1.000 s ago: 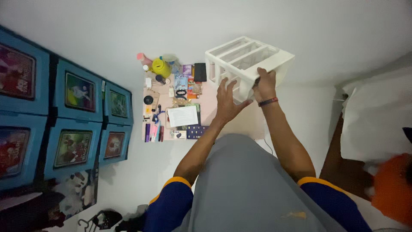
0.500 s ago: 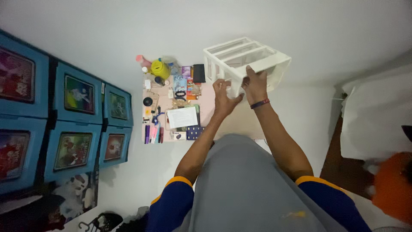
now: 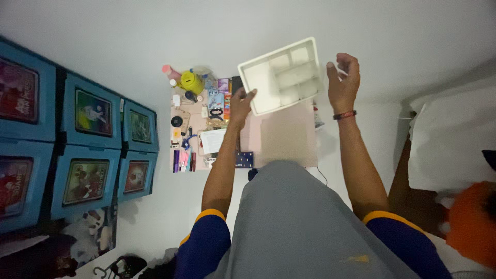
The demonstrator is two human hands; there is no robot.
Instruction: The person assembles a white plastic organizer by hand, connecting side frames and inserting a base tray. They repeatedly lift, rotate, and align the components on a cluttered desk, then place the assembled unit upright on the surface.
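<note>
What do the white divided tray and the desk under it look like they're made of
The white divided tray, gripped at its edge by the left hand, looks like moulded plastic with a matte finish: thin even walls, rounded corners, one uniform colour. The desk looks like pale wood or laminate board; its flat, dull beige surface leaves that open. The right hand is apart from the tray.

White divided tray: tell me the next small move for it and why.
Probably bring the right hand back onto the white divided tray. Only the left hand grips it, at one corner, and it hangs tilted above the bare part of the pink mat. The right hand is open just off its edge. A second grip would likely level it.
</note>
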